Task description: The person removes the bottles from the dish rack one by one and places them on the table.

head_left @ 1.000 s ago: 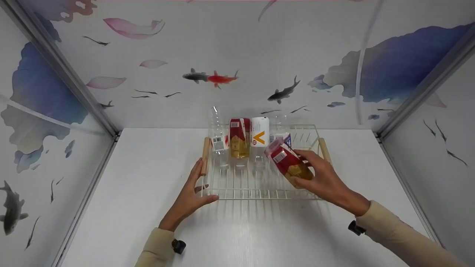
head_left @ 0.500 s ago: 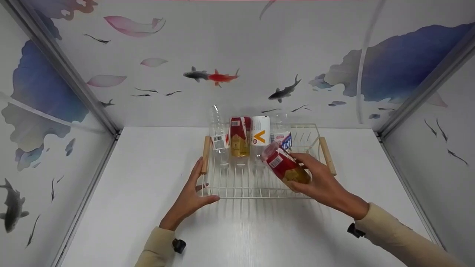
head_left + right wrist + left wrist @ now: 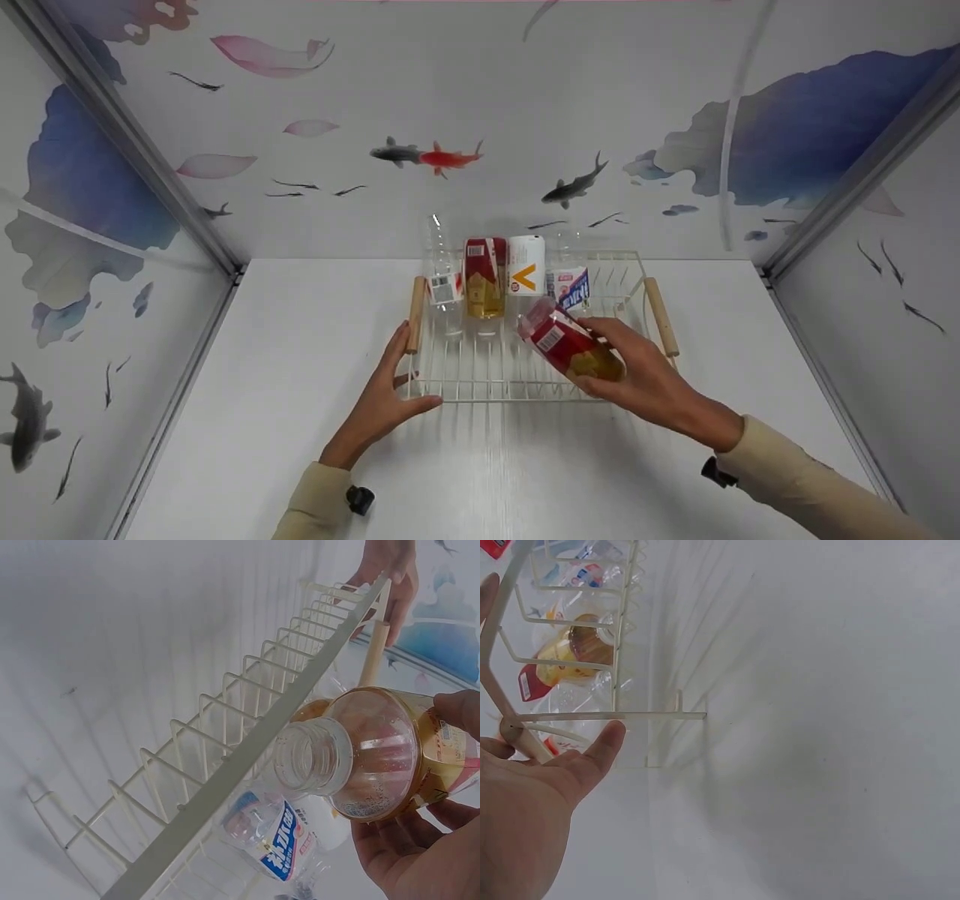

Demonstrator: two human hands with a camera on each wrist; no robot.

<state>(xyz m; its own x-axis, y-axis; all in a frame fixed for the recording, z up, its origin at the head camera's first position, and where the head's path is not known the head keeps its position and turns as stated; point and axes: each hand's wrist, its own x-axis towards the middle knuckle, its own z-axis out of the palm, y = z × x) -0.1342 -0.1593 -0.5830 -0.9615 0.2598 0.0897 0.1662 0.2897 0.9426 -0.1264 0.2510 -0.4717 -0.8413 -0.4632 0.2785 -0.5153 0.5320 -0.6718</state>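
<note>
My right hand [image 3: 637,367] grips a plastic bottle [image 3: 559,341] with a red-and-gold label, tilted over the front right of a white wire basket [image 3: 480,391]. In the right wrist view the uncapped neck [image 3: 311,757] of this bottle shows beside a basket rail. My left hand [image 3: 375,401] holds the basket's front left corner, its thumb along the front wire and its fingers by the left wooden handle [image 3: 415,315]. Some of the left fingers are hidden behind the frame.
In the basket stand a clear bottle [image 3: 446,289], another red-and-gold bottle [image 3: 485,277], a bottle with a white label [image 3: 526,266] and a blue-labelled clear bottle [image 3: 568,285]. A second wooden handle [image 3: 661,316] is on the right. Printed walls enclose the white table [image 3: 300,337].
My right hand and its bottle have moved a little left and toward me, uncovering more of the blue-labelled bottle. The left hand stays on the basket corner.
</note>
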